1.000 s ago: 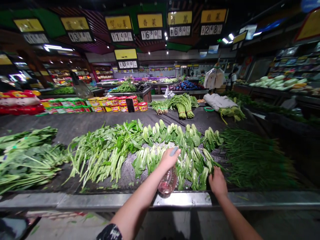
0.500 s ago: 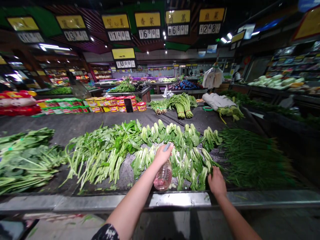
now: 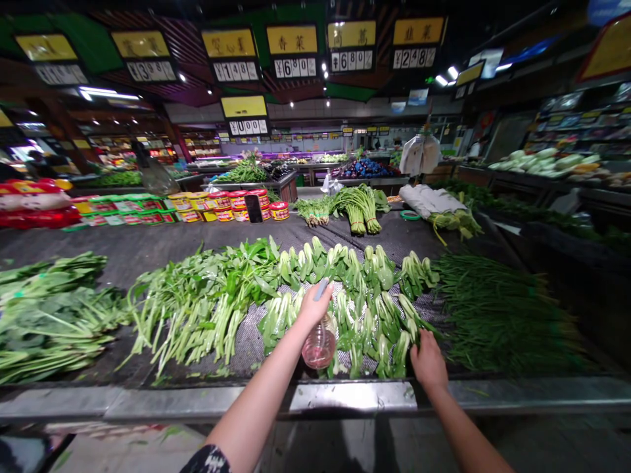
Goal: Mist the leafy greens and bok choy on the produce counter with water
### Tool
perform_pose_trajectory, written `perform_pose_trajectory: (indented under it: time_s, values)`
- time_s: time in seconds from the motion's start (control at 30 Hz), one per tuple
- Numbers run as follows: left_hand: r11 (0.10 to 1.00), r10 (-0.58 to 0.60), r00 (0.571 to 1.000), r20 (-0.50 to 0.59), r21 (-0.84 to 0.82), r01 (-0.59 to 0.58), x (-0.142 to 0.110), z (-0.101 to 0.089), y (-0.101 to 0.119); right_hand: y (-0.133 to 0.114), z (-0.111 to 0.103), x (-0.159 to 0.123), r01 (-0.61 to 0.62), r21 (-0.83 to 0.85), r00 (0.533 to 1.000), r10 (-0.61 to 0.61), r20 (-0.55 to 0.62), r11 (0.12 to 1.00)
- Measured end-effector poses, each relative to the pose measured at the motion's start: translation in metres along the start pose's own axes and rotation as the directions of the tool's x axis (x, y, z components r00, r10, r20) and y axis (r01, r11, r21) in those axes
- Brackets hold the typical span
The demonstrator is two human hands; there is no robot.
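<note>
Gripping a bottle (image 3: 318, 355) — left fingers (image 3: 326, 299); right fingers (image 3: 428, 340), hold unclear — between bok choy (image 3: 386, 315), chives (image 3: 503, 312).

a supermarket's vegetable section: rectangular yellow-and-black price signs (image 3: 291, 50) hang above a dark sloping display stand (image 3: 133, 240), leafy green vegetables (image 3: 388, 320) lining its metal front edge (image 3: 197, 399), round red-and-yellow containers (image 3: 279, 211) stacked toward its back edge.

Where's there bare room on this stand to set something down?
Bare black mat stretches between the cans and the leafy greens; a smaller patch lies between those greens and the bok choy. It is crowded around the left hand, holding a bottle, and the right hand, between bok choy and chives.
</note>
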State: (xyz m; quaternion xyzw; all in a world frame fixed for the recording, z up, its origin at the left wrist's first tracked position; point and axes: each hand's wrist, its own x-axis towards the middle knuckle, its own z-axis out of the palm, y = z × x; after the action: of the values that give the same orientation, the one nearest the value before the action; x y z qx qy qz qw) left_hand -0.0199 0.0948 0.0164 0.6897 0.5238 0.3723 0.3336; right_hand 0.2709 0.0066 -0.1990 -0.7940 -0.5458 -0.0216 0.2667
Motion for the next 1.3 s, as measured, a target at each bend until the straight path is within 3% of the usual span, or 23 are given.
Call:
perform_pose_trajectory:
  time_s: [0.23, 0.67, 0.93, 1.13, 1.3]
  values:
    - [0.998, 0.063, 0.994, -0.092, 0.007, -0.063, -0.007, -0.006, 0.003, -0.002, -0.002, -0.001, -0.009, -0.025, 1.000, 0.010, 0.027, 1.000]
    - [0.986, -0.090, 0.985, -0.147, 0.126, 0.109, -0.010, -0.029, -0.017, -0.001, -0.002, -0.002, -0.009, -0.026, 1.000, 0.010, 0.025, 1.000]
    - [0.990, -0.107, 0.988, -0.109, 0.084, 0.116, -0.008, -0.037, -0.029, -0.001, -0.002, -0.002, 0.012, -0.014, 1.000, -0.012, 0.012, 1.000]
    - [0.997, -0.071, 0.985, -0.157, 0.020, 0.075, -0.010, -0.047, -0.036, -0.003, -0.005, -0.002, 0.032, 0.029, 0.999, -0.033, 0.015, 0.999]
    - [0.996, -0.092, 0.976, -0.199, -0.009, 0.092, -0.014, -0.062, -0.048, -0.013, -0.007, 0.006, 0.131, 0.031, 0.989, -0.133, 0.065, 0.991]
